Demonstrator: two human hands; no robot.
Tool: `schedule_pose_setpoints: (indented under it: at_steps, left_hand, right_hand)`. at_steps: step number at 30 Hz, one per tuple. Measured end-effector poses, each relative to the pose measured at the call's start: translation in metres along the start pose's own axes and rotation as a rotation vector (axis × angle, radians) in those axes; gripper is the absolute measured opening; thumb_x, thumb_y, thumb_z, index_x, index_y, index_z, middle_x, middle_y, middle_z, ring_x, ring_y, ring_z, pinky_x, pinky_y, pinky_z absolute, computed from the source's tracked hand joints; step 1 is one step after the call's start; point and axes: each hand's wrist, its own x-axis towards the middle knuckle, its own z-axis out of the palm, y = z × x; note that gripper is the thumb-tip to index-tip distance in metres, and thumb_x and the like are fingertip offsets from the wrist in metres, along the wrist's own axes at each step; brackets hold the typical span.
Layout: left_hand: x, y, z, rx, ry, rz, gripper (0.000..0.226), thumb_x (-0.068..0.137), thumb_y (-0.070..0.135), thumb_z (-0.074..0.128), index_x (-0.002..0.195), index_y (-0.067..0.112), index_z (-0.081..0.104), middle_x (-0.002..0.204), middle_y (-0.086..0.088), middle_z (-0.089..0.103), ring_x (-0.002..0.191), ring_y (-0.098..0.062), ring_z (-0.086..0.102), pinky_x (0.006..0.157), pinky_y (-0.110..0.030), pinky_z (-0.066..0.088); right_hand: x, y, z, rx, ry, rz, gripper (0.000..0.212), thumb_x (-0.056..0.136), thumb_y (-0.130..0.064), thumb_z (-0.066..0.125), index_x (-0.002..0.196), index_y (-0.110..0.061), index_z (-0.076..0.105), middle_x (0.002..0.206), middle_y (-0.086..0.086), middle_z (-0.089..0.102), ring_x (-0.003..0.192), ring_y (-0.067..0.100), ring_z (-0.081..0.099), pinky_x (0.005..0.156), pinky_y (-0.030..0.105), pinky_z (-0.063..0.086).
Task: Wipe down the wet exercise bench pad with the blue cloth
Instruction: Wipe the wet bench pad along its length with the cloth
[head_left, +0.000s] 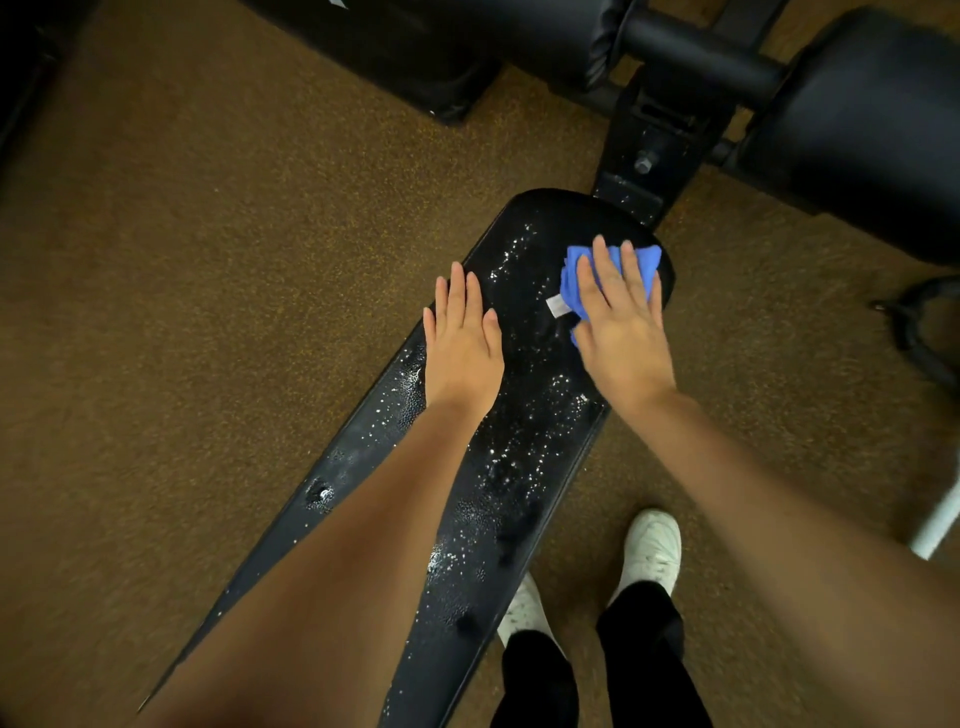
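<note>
The right hand (621, 332) presses the blue cloth (582, 275) flat, fingers straight, on the wet bench pad (524, 441). The left hand (462, 343) rests open on the pad.

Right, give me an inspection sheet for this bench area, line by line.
Surface: black bench pad, droplets along most of its length.
Job's things: blue cloth bunched at the pad's far end, white tag showing.
Clutter: nothing seen on the pad.
Hands: right hand flat on the cloth, fingers straight; left hand flat at the pad's left edge, holding nothing.
Cables: nothing seen.
Surroundings: brown speckled floor; padded rollers on a black frame beyond the pad; white shoes beside the bench.
</note>
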Motion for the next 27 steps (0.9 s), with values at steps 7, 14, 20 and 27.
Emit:
schedule_pose_setpoints:
  at_steps: [7, 14, 20, 27]
  left_hand:
    - [0.000, 0.002, -0.001, 0.009, 0.000, -0.014, 0.049, 0.102, 0.024, 0.016, 0.147, 0.011, 0.003, 0.157, -0.001, -0.008, 0.143, -0.016, -0.011, 0.115, -0.032, -0.009]
    - [-0.001, -0.001, -0.002, 0.022, -0.012, 0.009, 0.049, 0.102, 0.025, 0.016, 0.147, 0.011, 0.002, 0.157, -0.001, -0.008, 0.143, -0.015, -0.011, 0.115, -0.032, -0.009]
    - [-0.003, -0.002, -0.003, 0.030, -0.022, 0.011, 0.049, 0.102, 0.025, 0.016, 0.147, 0.011, 0.002, 0.157, -0.001, -0.009, 0.143, -0.015, -0.012, 0.114, -0.031, -0.009]
    - [-0.004, -0.004, 0.000, 0.036, -0.006, 0.022, 0.049, 0.102, 0.025, 0.016, 0.147, 0.011, 0.002, 0.157, -0.001, -0.008, 0.143, -0.016, -0.012, 0.115, -0.032, -0.009]
  right_hand:
    - [-0.045, -0.015, 0.011, -0.003, -0.028, -0.143, 0.072, 0.077, -0.011, 0.066, 0.140, -0.001, 0.033, 0.150, 0.018, 0.028, 0.139, 0.039, 0.021, 0.108, 0.055, 0.020]
    - [0.001, -0.011, 0.007, -0.003, 0.034, 0.074, 0.063, 0.086, -0.008, 0.055, 0.142, -0.001, 0.028, 0.153, 0.018, 0.021, 0.141, 0.040, 0.012, 0.110, 0.056, 0.014]
    - [-0.042, 0.000, 0.002, -0.015, -0.054, -0.150, 0.070, 0.080, -0.011, 0.061, 0.142, -0.002, 0.031, 0.152, 0.016, 0.024, 0.141, 0.036, 0.017, 0.110, 0.053, 0.019]
    - [-0.009, -0.007, 0.005, 0.004, 0.024, 0.038, 0.063, 0.084, -0.004, 0.057, 0.142, -0.001, 0.031, 0.152, 0.017, 0.024, 0.141, 0.039, 0.014, 0.110, 0.057, 0.018]
